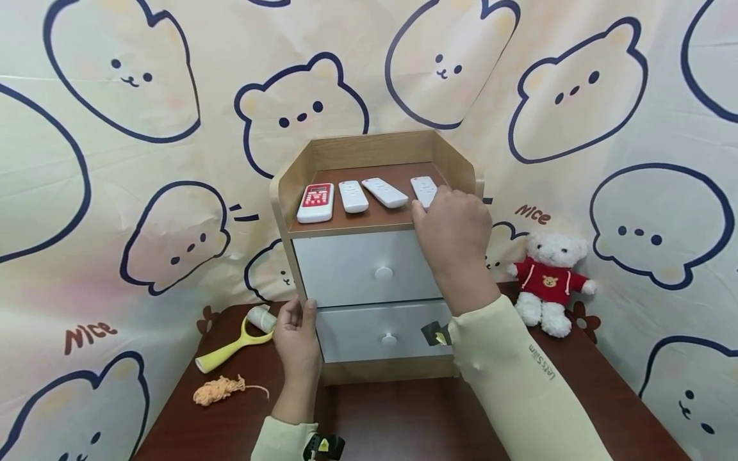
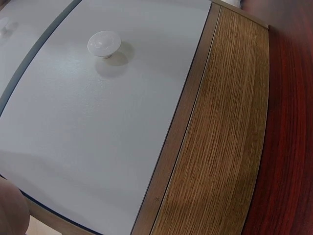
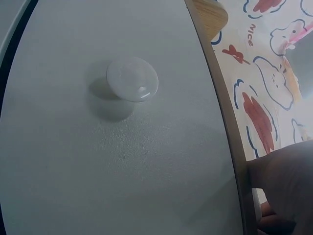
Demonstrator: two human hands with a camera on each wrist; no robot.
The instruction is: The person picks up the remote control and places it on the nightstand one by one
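A small wooden cabinet (image 1: 369, 148) with two pale drawers stands on the table. On its brown top shelf lie a white-and-red calculator (image 1: 316, 202), a white remote control (image 1: 353, 196) and a tilted white remote control (image 1: 384, 193). Farther right, my right hand (image 1: 455, 227) grips the near end of another white remote control (image 1: 423, 187), its fingers curled and partly hidden. My left hand (image 1: 298, 342) holds the cabinet's left side edge, thumb toward the front. The right wrist view shows a round white knob (image 3: 132, 79) close up; a similar knob (image 2: 104, 43) appears in the left wrist view.
Left of the cabinet lie a yellow-handled tool (image 1: 230, 349) with a white roll (image 1: 261, 318) and a bundle of orange yarn (image 1: 219, 390). A white teddy bear (image 1: 550, 282) in a red top sits at the right, near the printed curtain (image 1: 369, 38).
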